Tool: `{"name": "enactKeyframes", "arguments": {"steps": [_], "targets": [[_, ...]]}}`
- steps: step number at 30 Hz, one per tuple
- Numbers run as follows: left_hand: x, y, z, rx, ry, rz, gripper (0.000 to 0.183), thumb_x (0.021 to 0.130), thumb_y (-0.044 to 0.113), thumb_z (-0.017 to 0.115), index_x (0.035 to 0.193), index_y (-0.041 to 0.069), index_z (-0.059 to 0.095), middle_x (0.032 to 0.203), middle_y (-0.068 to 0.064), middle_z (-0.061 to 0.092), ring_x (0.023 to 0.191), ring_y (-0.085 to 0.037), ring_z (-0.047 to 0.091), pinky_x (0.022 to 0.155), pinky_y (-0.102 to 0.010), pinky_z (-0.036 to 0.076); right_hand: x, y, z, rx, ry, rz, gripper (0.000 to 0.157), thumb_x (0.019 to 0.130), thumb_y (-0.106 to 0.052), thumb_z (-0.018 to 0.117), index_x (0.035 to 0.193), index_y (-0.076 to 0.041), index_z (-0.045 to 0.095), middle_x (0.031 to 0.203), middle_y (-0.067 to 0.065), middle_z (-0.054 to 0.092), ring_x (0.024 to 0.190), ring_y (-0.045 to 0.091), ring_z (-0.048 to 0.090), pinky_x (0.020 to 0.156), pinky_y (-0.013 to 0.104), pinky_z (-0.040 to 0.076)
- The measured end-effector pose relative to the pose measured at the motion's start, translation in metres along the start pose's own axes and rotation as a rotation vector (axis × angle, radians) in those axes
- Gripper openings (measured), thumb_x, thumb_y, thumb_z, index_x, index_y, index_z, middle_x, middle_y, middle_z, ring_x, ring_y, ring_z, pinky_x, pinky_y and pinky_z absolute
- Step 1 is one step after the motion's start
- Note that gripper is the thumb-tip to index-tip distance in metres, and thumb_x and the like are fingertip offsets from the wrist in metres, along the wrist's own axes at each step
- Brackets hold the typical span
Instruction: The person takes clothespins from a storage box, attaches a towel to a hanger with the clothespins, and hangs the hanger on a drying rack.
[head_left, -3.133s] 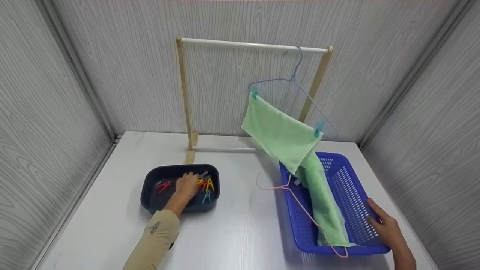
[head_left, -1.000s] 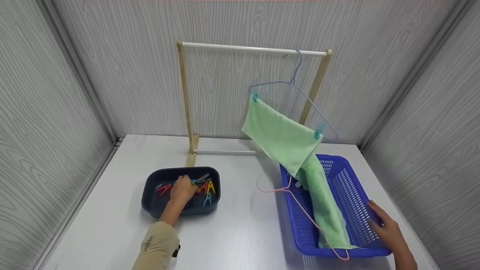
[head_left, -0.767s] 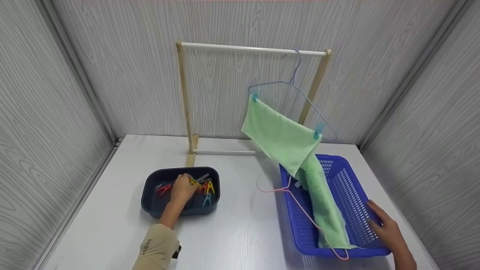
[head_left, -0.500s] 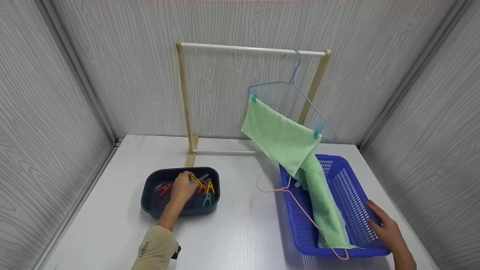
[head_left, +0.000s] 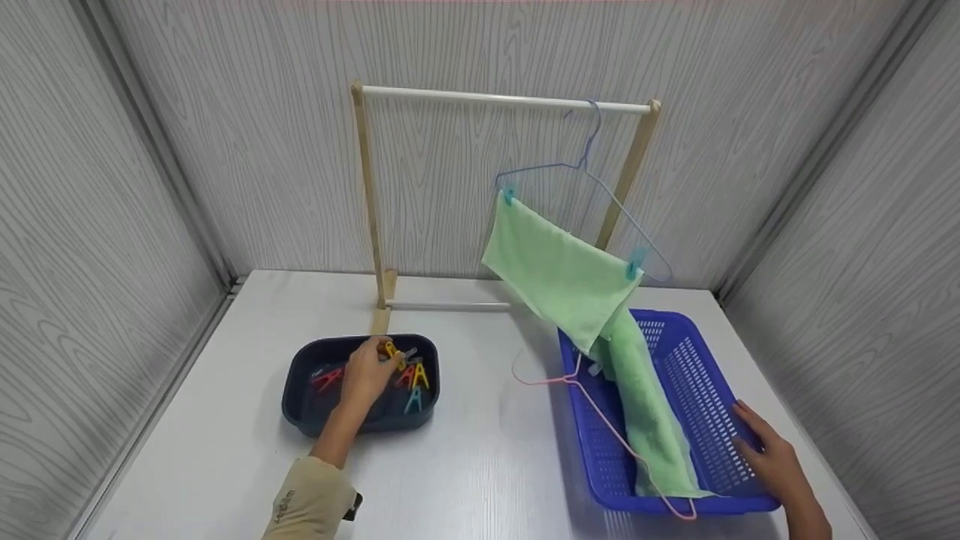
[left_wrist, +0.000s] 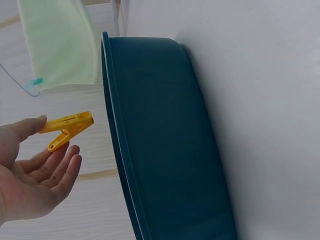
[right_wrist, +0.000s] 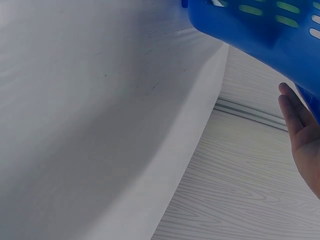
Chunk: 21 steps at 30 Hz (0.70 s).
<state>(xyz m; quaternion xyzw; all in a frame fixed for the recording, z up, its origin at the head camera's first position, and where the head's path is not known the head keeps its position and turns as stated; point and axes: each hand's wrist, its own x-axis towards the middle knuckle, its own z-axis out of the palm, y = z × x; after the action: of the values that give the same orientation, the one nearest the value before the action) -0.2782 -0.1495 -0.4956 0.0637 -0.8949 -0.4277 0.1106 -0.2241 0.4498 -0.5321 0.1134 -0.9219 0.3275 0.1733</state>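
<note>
My left hand (head_left: pixel 366 373) is over the dark blue tub (head_left: pixel 409 422) and pinches a yellow clothespin (left_wrist: pixel 65 124) between thumb and fingertips. In the left wrist view that clothespin shows above the tub's rim, its other fingers loosely bent. Several clothespins lie inside the tub, among them a red one (head_left: pixel 326 379), another yellow one (head_left: pixel 421 375) and a blue one (head_left: pixel 414 400). On the right, my right hand (head_left: pixel 776 463) rests at the side rim of the blue basket (head_left: pixel 720 420), with fairly straight fingers (right_wrist: pixel 291 111) along its outer side.
A green towel (head_left: pixel 652 405) and a pink hanger (head_left: pixel 607 420) lie in and across the basket. From the rack's white rod (head_left: pixel 480 97) hangs a blue hanger (head_left: pixel 630 210), carrying a green cloth (head_left: pixel 559 262) by two teal clothespins. Wood-grain panels surround the white table (head_left: pixel 480 457).
My left hand has lifted the yellow clothespin up from among the others and turned it. The right hand and the basket stay where they were.
</note>
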Motion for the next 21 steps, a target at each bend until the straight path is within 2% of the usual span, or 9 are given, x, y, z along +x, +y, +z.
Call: {"name": "enactKeyframes", "arguments": {"steps": [8,10,13,14,15,17,19,21], "targets": [[0.000,0.012,-0.003,-0.065,0.021,0.019,0.039,0.086,0.019,0.067,0.116,-0.003,0.056,0.099,-0.014,0.061,0.091,-0.026,0.057,0.079,-0.042,0.046,0.000,-0.001,0.000,0.015,0.015,-0.004,0.051,0.079,0.008,0.064,0.128,0.003,0.050,0.132,0.025,0.042,0.110,-0.020,0.026,0.087,-0.001,0.020],[0.001,0.016,-0.003,-0.081,0.030,0.020,0.040,0.086,0.019,0.067,0.117,-0.003,0.056,0.100,-0.014,0.061,0.091,-0.026,0.057,0.080,-0.041,0.046,0.000,-0.002,0.000,0.005,0.010,0.010,0.051,0.079,0.007,0.064,0.128,0.003,0.050,0.133,0.024,0.043,0.116,-0.011,0.029,0.088,0.000,0.021],[0.000,0.019,-0.003,-0.101,0.042,0.040,0.039,0.085,0.018,0.067,0.116,-0.004,0.057,0.099,-0.015,0.062,0.090,-0.026,0.058,0.078,-0.041,0.047,0.000,-0.002,-0.002,-0.036,-0.010,0.039,0.051,0.082,0.002,0.064,0.130,0.000,0.049,0.134,0.021,0.042,0.121,0.014,0.036,0.098,0.018,0.030],[0.000,0.021,-0.003,-0.106,0.043,0.044,0.039,0.085,0.018,0.067,0.115,-0.004,0.057,0.098,-0.015,0.062,0.090,-0.025,0.058,0.078,-0.041,0.047,-0.001,-0.002,-0.002,-0.046,-0.014,0.045,0.051,0.082,0.001,0.064,0.130,-0.001,0.049,0.134,0.021,0.042,0.120,0.023,0.037,0.099,0.027,0.033],[-0.001,0.021,-0.004,-0.110,0.043,0.048,0.038,0.086,0.018,0.067,0.115,-0.004,0.057,0.098,-0.015,0.062,0.089,-0.025,0.058,0.077,-0.041,0.047,-0.001,-0.002,-0.002,-0.056,-0.020,0.050,0.051,0.083,0.000,0.064,0.131,-0.001,0.048,0.134,0.021,0.042,0.118,0.030,0.038,0.098,0.029,0.033],[-0.002,0.023,-0.004,-0.116,0.045,0.056,0.037,0.086,0.017,0.067,0.114,-0.005,0.058,0.097,-0.015,0.062,0.088,-0.025,0.058,0.077,-0.040,0.047,-0.001,-0.002,-0.002,-0.061,-0.024,0.048,0.051,0.083,0.000,0.065,0.131,0.000,0.048,0.134,0.022,0.042,0.116,0.036,0.039,0.097,0.028,0.034],[-0.002,0.024,-0.004,-0.114,0.049,0.060,0.036,0.086,0.017,0.067,0.113,-0.005,0.058,0.095,-0.014,0.062,0.088,-0.025,0.059,0.076,-0.040,0.048,0.000,-0.002,-0.002,-0.047,-0.019,0.039,0.051,0.082,0.002,0.064,0.130,0.001,0.048,0.133,0.023,0.042,0.117,0.032,0.039,0.095,0.012,0.029],[-0.002,0.026,-0.004,-0.120,0.057,0.067,0.035,0.086,0.017,0.067,0.112,-0.005,0.059,0.095,-0.014,0.063,0.087,-0.025,0.059,0.075,-0.040,0.048,0.000,-0.002,-0.001,-0.036,-0.012,0.027,0.051,0.081,0.004,0.064,0.130,0.001,0.049,0.133,0.024,0.042,0.118,0.022,0.038,0.087,0.000,0.022]]}}
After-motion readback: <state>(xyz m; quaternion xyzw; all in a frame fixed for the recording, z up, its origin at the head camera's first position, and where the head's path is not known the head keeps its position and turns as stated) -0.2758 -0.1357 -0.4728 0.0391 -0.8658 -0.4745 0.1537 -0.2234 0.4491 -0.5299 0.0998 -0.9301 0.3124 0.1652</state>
